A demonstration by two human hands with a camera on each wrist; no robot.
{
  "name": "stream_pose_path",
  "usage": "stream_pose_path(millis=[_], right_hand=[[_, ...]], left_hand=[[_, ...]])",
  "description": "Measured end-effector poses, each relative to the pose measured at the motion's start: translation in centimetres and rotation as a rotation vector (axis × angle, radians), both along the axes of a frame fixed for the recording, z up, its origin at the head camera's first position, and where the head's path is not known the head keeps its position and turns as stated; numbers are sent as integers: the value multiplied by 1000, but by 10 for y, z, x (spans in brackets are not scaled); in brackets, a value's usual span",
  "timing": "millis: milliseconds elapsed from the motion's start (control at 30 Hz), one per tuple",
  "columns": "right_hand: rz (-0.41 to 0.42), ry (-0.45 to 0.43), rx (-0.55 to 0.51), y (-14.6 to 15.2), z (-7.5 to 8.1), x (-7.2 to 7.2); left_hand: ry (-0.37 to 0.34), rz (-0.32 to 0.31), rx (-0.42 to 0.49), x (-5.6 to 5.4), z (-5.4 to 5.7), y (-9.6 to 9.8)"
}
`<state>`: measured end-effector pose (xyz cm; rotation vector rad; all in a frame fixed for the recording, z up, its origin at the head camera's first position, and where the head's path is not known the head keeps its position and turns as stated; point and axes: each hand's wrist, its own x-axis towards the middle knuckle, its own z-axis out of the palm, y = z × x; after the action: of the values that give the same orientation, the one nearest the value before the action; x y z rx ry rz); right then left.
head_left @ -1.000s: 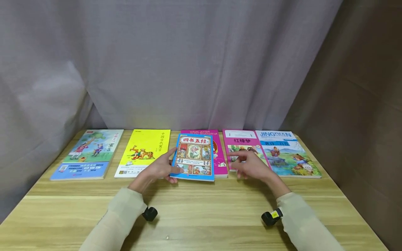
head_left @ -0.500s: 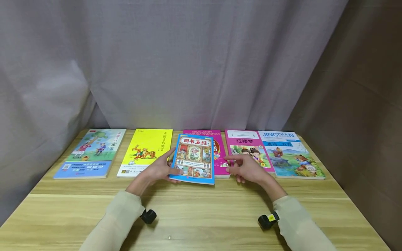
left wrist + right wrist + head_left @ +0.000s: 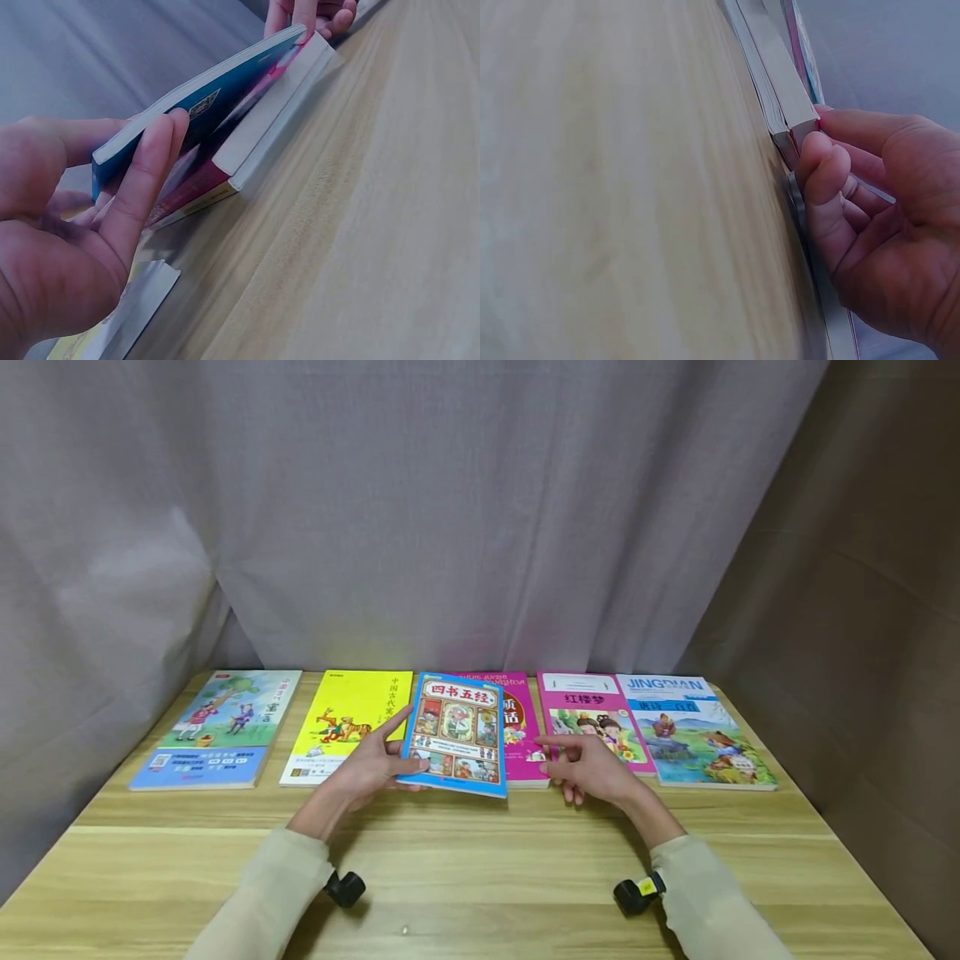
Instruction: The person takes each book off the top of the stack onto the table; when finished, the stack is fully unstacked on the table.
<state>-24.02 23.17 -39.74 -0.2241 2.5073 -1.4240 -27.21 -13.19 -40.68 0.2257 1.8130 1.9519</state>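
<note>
My left hand [image 3: 366, 770] grips the lower left side of a blue-bordered picture-cover book [image 3: 459, 735], thumb on the cover, other fingers underneath. In the left wrist view, that book is tilted above a magenta book [image 3: 262, 116], which lies on another book [image 3: 281, 124] with a yellowish spine. The blue book hides the left part of the magenta cover in the head view. My right hand [image 3: 591, 770] touches the magenta book's right edge with index finger and thumb. In the right wrist view, fingertips [image 3: 826, 169] rest at the corner of the stacked books.
A blue-green book [image 3: 213, 727] and a yellow book [image 3: 348, 722] lie to the left on the wooden table [image 3: 480, 877]. To the right lie a pink book [image 3: 596, 722] and a light-blue landscape-cover book [image 3: 697, 727]. A grey curtain [image 3: 450, 510] hangs behind.
My right hand has moved left from over the pink book to the magenta book's edge. My left hand has shifted the blue book slightly left, uncovering more of the magenta cover.
</note>
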Motion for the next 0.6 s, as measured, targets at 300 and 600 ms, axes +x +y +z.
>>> stream_pose_path(millis=[300, 600], right_hand=[[-6, -31, -54, 1, -4, -3], [10, -51, -84, 2, -2, -2]], left_hand=[[36, 66, -9, 8, 18, -24], [59, 110, -14, 21, 35, -51]])
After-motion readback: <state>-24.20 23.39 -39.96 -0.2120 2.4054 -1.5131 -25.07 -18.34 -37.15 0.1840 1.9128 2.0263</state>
